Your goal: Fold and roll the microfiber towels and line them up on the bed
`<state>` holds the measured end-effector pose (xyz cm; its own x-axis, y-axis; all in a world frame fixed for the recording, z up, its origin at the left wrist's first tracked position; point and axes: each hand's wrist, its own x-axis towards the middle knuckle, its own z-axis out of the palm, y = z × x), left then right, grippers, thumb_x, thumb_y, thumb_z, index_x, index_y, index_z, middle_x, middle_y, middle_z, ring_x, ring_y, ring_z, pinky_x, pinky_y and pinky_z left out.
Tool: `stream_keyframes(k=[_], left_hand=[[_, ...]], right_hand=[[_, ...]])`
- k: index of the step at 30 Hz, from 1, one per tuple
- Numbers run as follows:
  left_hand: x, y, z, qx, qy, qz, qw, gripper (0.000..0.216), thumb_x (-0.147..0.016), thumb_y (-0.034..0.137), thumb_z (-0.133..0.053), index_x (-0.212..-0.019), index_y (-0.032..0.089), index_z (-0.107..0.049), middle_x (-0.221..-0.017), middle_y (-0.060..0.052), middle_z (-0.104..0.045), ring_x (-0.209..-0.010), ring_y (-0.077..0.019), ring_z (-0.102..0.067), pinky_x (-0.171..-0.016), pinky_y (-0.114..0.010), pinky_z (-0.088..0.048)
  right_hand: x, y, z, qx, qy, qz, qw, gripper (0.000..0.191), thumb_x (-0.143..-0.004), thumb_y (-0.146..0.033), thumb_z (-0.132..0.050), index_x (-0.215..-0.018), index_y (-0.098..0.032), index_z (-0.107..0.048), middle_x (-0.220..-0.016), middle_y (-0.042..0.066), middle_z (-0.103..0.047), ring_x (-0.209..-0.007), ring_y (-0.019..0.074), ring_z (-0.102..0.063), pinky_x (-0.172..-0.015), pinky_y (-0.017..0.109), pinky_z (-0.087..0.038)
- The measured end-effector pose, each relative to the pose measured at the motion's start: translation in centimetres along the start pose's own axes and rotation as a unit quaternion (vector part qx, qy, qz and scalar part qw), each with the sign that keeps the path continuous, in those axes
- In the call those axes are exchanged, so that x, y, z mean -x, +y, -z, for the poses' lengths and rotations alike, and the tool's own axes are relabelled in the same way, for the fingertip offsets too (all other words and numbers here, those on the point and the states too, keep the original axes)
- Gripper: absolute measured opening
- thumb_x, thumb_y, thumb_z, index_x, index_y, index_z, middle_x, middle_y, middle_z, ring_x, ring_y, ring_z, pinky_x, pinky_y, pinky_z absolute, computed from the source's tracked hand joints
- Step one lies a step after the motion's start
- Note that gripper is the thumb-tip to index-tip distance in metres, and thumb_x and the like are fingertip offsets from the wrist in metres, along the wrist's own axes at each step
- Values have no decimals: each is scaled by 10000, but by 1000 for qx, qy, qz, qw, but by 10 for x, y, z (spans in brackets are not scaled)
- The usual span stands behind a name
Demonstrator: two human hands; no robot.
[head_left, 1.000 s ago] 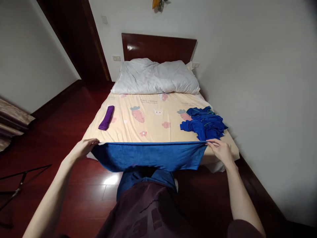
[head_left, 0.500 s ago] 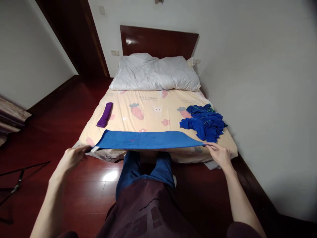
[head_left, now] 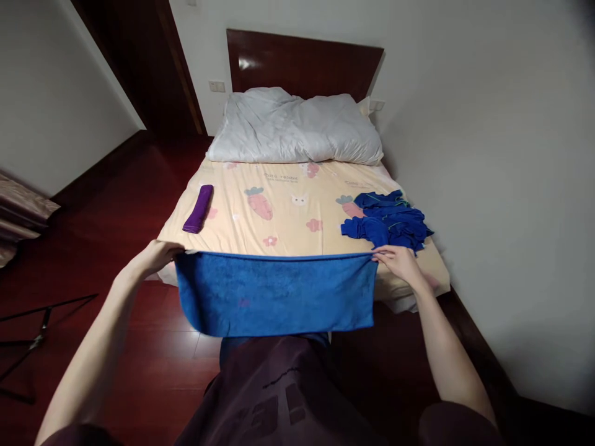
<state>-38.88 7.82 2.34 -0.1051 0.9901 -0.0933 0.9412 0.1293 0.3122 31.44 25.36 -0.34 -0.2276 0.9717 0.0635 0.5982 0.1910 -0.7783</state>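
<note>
A blue towel (head_left: 279, 294) hangs stretched between the two hands, just in front of the person's body at the foot of the bed (head_left: 227, 238). The left hand (head_left: 160, 253) has its grip closed on the towel's upper left corner, thumb and fingers pinched together beside a small pale label (head_left: 191, 251). The right hand (head_left: 397, 259) pinches the upper right corner in the same way, its grip also closed. The top edge is drawn nearly straight, and the rest drops in a wide panel that curls at its lower left. Its lower edge overlaps the jeans (head_left: 230, 350) and meets the dark shirt (head_left: 279, 396) in the view; whether it touches either, I cannot tell.

On the patterned sheet (head_left: 288, 214), beyond the left hand, lies a compact purple cloth bundle (head_left: 198, 209). Beyond the right hand is a loose heap of blue clothing (head_left: 390, 220) with thin green trim. A white quilt (head_left: 297, 130) lies across the head of the bed, before a dark wooden headboard (head_left: 302, 62). A black stand (head_left: 44, 319) is on the reddish floor (head_left: 153, 328) at the left.
</note>
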Motion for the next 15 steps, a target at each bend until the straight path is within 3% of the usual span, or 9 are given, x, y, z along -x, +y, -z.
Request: stream_keyframes(k=[4,9,12,15], left_hand=[[-64,4,9,-46,110,-55,991,346,-846,219,-471,-975,149,-785,-948,-104,-790,-852,-228,-724,-834,-314,-549],[-96,7,13,-38,275,-70,958,385,-894,162,-428,-1071,136,-768,-1062,-134,-768,-938,-244,-732,-838,-318,-559],[-101,-3,-9,-25,325,-71,943,401,-944,165,-411,-1170,156,-742,-1209,-123,-742,-1045,-229,-718,-915,-315,-553],[-100,-19,-51,-6,314,-70,947,420,-970,174,-396,-1248,160,-711,-1314,-117,-703,-1169,-223,-682,-1008,-324,-527]], right_hand=[[-60,-9,-11,11,127,48,991,282,-801,-408,-724,-863,-136,-762,-806,133,-784,-797,296,-791,-712,354,-656],[-101,-10,-24,0,275,133,952,237,-843,-288,-655,-963,-123,-776,-982,153,-791,-879,275,-780,-847,402,-644],[-104,8,-41,22,285,178,942,243,-868,-280,-634,-1002,-139,-779,-1092,151,-781,-983,268,-764,-899,416,-632],[-100,41,-69,60,249,171,951,209,-881,-267,-610,-926,-157,-782,-1133,150,-776,-1043,268,-751,-966,440,-605]])
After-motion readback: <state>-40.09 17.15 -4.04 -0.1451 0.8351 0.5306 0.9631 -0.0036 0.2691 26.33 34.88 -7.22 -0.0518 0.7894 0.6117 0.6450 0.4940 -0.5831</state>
